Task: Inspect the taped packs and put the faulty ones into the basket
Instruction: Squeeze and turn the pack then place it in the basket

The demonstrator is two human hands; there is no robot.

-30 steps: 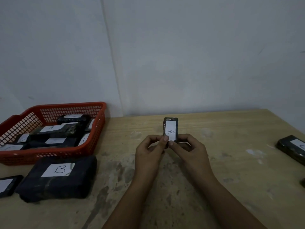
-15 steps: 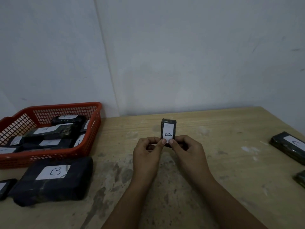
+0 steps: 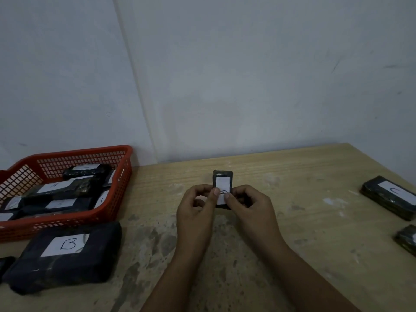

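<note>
A small black taped pack [image 3: 222,179] with a white label marked B is held upright over the middle of the table. My left hand [image 3: 195,212] and my right hand [image 3: 252,210] both pinch its lower half, with both thumbs pressed on the label. The red mesh basket [image 3: 108,212] stands at the left and holds several black labelled packs. A large black pack [image 3: 65,255] marked B lies on the table in front of the basket.
On the wooden table [image 3: 315,255] at the right lie a black pack [image 3: 389,200] marked C and another dark pack [image 3: 407,240] cut off by the frame edge. A further dark pack [image 3: 5,264] shows at the left edge. A white wall rises behind the table.
My thumbs have slid up over the label, now covering part of the letter B. The pack stays between both hands.
</note>
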